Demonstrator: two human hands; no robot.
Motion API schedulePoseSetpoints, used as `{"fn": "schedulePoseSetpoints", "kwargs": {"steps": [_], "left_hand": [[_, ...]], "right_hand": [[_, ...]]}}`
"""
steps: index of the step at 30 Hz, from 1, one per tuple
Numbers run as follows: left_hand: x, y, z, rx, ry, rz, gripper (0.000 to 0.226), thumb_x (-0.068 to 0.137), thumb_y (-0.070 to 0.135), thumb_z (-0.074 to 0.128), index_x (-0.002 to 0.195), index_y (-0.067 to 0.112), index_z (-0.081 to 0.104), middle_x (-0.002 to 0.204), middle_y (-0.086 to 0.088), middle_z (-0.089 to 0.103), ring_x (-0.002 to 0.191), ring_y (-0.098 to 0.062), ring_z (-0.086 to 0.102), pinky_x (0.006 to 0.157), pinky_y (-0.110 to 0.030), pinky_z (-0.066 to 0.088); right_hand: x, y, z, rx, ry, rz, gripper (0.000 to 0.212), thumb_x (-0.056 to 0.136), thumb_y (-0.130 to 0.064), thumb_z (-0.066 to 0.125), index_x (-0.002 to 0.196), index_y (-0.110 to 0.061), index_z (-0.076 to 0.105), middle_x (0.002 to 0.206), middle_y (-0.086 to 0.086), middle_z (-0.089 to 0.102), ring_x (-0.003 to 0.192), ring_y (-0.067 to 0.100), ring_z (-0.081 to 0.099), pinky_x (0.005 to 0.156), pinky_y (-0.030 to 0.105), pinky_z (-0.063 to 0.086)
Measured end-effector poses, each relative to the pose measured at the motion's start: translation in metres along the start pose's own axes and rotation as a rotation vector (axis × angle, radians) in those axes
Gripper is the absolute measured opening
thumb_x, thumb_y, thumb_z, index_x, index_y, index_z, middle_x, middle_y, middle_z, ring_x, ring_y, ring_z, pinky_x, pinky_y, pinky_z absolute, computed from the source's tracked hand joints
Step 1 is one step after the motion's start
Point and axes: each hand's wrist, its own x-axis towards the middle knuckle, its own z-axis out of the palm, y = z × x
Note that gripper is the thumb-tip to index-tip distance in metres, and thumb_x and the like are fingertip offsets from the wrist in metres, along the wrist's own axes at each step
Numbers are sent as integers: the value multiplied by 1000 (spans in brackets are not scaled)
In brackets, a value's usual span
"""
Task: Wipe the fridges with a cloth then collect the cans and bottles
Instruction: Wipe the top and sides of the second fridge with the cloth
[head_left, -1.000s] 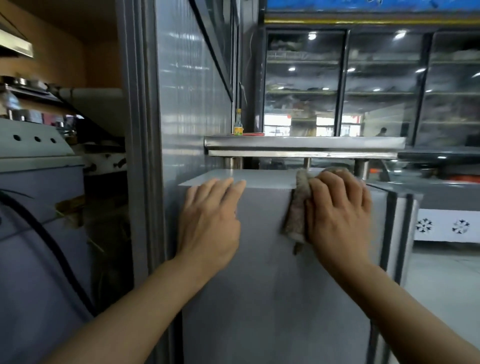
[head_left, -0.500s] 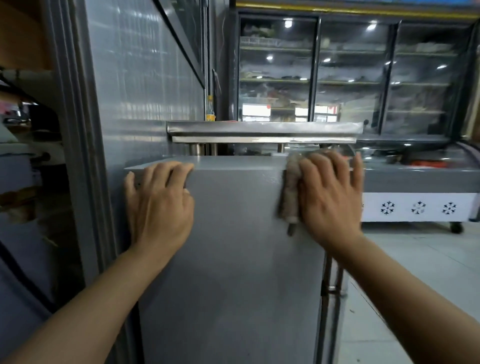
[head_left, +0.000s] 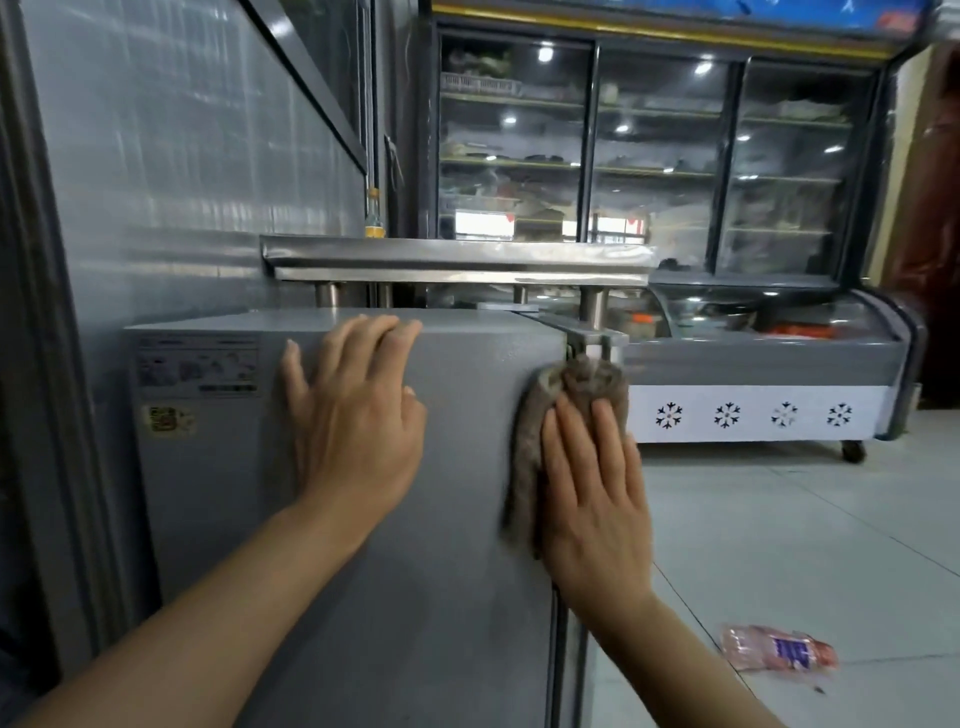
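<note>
A grey fridge (head_left: 457, 519) fills the middle of the view, its side panel facing me. My left hand (head_left: 353, 410) lies flat on that panel, fingertips at the top edge. My right hand (head_left: 592, 488) presses a grey-brown cloth (head_left: 530, 452) flat against the fridge's right corner with straight fingers. A crushed pink plastic bottle (head_left: 779, 647) lies on the floor at the lower right. A small bottle with a yellow label (head_left: 374, 218) stands on the steel shelf (head_left: 457, 252) behind the fridge.
A tall grey cabinet wall (head_left: 182, 156) stands close on the left. Behind, a glass-door display fridge (head_left: 660, 156) and a low chest freezer with snowflake marks (head_left: 753, 410) line the back. Pale tiled floor (head_left: 805, 545) spreads to the right.
My right hand and the cloth have slid down from the top edge along the fridge's right corner. The view has swung right, showing the label stickers and the floor bottle.
</note>
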Motion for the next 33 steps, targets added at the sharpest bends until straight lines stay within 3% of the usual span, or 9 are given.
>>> {"fn": "schedulePoseSetpoints", "kwargs": {"steps": [4, 12, 15, 20, 23, 25, 29, 31, 33], "left_hand": [[0, 0, 2, 11, 0, 20, 52, 74, 10, 54, 126, 17, 51, 131, -4, 52, 125, -27, 42, 104, -60, 21], [-3, -2, 10, 1, 51, 20, 56, 71, 8, 56, 125, 16, 49, 131, -5, 51, 126, -26, 40, 104, -60, 20], [-3, -2, 9, 6, 50, 14, 55, 71, 10, 54, 125, 18, 49, 131, -3, 51, 126, -25, 39, 104, -59, 19], [-3, -5, -2, 12, -64, 66, 62, 74, 10, 61, 134, 19, 44, 140, -1, 45, 133, -23, 35, 106, -61, 15], [-8, -23, -12, 60, -103, 138, 73, 70, 7, 66, 138, 18, 41, 146, -4, 38, 136, -24, 32, 105, -65, 13], [-22, -43, -18, 106, -104, 97, 77, 66, 5, 68, 137, 17, 40, 150, -6, 33, 136, -25, 28, 103, -68, 13], [-57, -80, -23, 207, -172, 58, 84, 67, 5, 71, 142, 19, 34, 155, -5, 22, 138, -25, 22, 101, -68, 14], [-64, -86, -21, 222, -213, 67, 89, 69, 3, 69, 145, 23, 28, 156, -2, 17, 140, -24, 20, 102, -67, 14], [-65, -86, -21, 214, -243, 52, 93, 69, 0, 68, 146, 25, 23, 157, 0, 14, 142, -23, 15, 103, -67, 14]], "right_hand": [[-41, -9, 7, -5, -36, -8, 58, 84, -17, 32, 140, -4, 31, 150, 6, 31, 146, 27, 1, 115, 42, 14], [55, -11, 9, 53, 76, 143, 60, 95, -35, 27, 147, -6, 22, 155, 13, 16, 146, 29, 2, 118, 45, 6], [10, -19, 19, 30, 22, 132, 62, 96, -40, 21, 147, -6, 18, 156, 11, 10, 146, 30, 0, 118, 43, 4], [-59, -30, 21, 38, -100, 99, 59, 97, -42, 19, 140, -3, 27, 154, 14, 14, 145, 31, -1, 116, 45, 8], [-12, -32, 10, 73, -16, 78, 59, 95, -39, 29, 141, -1, 29, 153, 19, 20, 142, 37, 8, 117, 44, 5], [36, -30, 6, 70, 69, 104, 61, 93, -37, 34, 143, -1, 31, 151, 20, 23, 141, 38, 11, 117, 43, 3], [60, -40, 15, 75, 110, 170, 61, 93, -39, 30, 146, -8, 29, 154, 15, 23, 143, 35, 7, 117, 48, 6], [24, -54, 24, 72, 72, 56, 59, 94, -40, 31, 146, -12, 29, 155, 11, 21, 144, 32, 3, 117, 48, 5], [-21, -68, 31, 71, -21, -174, 58, 93, -39, 37, 146, -18, 29, 155, 2, 18, 146, 26, 2, 115, 46, 6]]}}
